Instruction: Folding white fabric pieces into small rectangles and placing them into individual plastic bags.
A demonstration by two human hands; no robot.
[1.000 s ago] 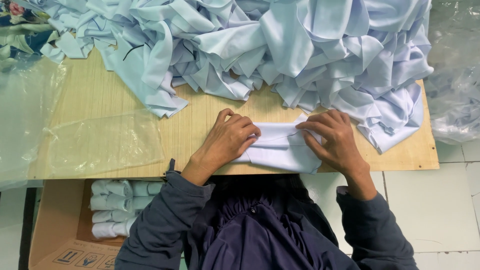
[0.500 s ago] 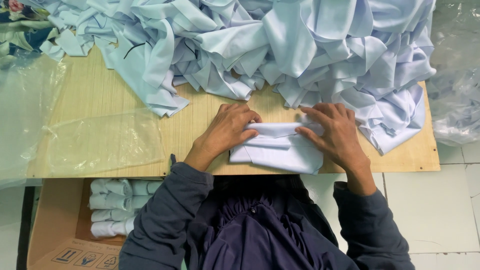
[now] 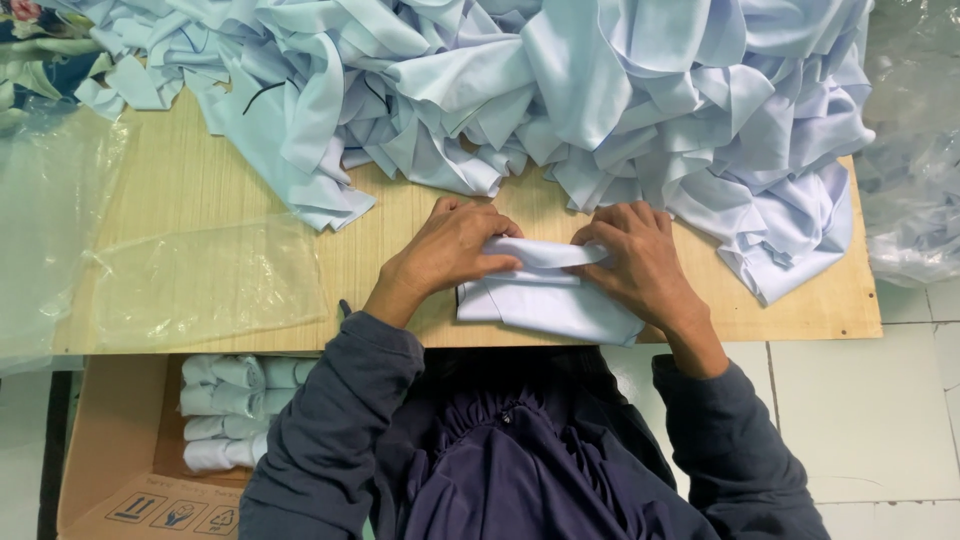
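Observation:
A folded pale blue garment (image 3: pixel 545 300) lies at the near edge of the wooden table (image 3: pixel 200 180). My left hand (image 3: pixel 450 250) grips its left side, fingers curled over the upper fold. At the right end of that same fold, my right hand (image 3: pixel 635 262) pinches the cloth. Between the two hands the far edge of the cloth is rolled toward me. My dark sleeves reach in from below.
A big heap of loose pale blue garments (image 3: pixel 560 90) covers the far half of the table. Clear plastic bags (image 3: pixel 190 285) lie at the left. A cardboard box (image 3: pixel 120 450) with rolled garments (image 3: pixel 235 410) sits on the floor below left. More plastic (image 3: pixel 915 150) lies at the right.
Both hands have lifted the garment's far edge and rolled it toward me; a second ago they pressed flat on the folded cloth.

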